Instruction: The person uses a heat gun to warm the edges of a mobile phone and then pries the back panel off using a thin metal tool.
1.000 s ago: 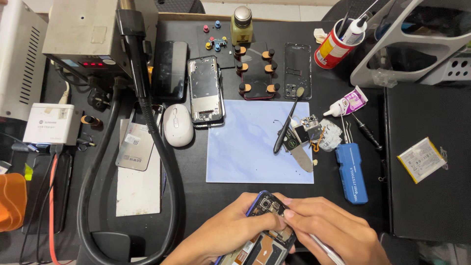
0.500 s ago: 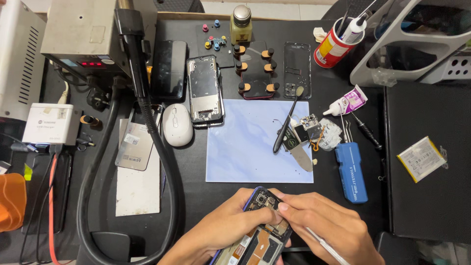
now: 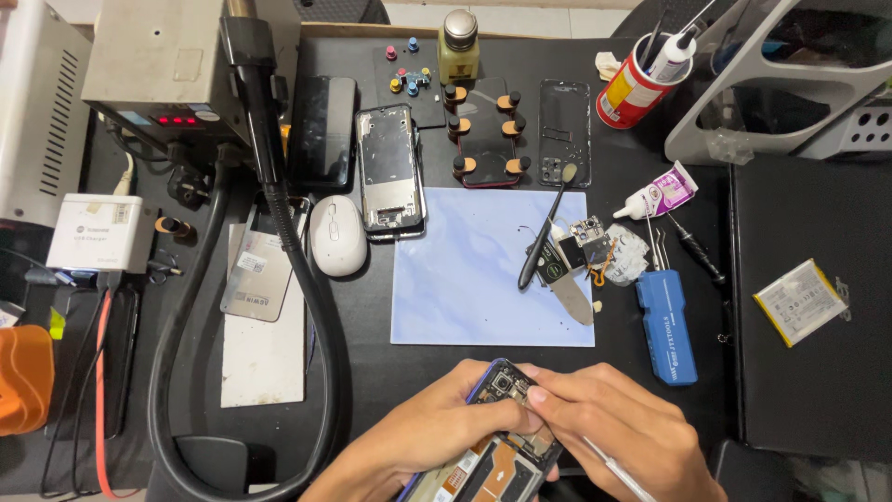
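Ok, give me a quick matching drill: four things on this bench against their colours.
Things:
1. computer mouse
2. work mat
3. tool case
4. cup of tools

Colours:
A. red and yellow
B. white
C. solid blue
D. pale blue, marbled

Pairs: 1-B, 2-D, 3-C, 4-A

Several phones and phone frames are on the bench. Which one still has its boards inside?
The opened phone at the bottom edge, held in both hands: its camera and boards show. The frame by the mouse and the frame farther right are bare shells.
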